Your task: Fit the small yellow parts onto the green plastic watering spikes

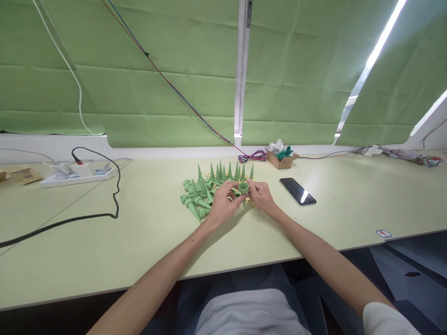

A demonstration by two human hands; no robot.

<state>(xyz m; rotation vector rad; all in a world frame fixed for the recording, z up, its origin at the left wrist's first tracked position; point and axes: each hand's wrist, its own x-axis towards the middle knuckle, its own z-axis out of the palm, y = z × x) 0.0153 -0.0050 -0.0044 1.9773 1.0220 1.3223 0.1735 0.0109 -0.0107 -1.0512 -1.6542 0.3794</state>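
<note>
My left hand (pixel 225 202) is closed on a green plastic plant watering spike (pixel 243 188), its round threaded opening turned up and its tip pointing down. At the spike's right side, the fingers of my right hand (pixel 261 195) are pinched together against it; whether they hold a small part too is hidden. Behind my hands stands a row of green spikes (pixel 223 174), points up. More green spikes (pixel 195 201) lie in a heap to the left of my left hand. Small yellow pieces (pixel 253 203) are scattered under and around my hands.
A black phone (pixel 298 191) lies right of my right hand. Behind it is a small cardboard box (pixel 281 160) with clear plastic and green material, beside coiled wires (pixel 253 156). A white power strip (pixel 78 176) and black cable (pixel 117 195) are at left. The table's front edge (pixel 240 268) is near me.
</note>
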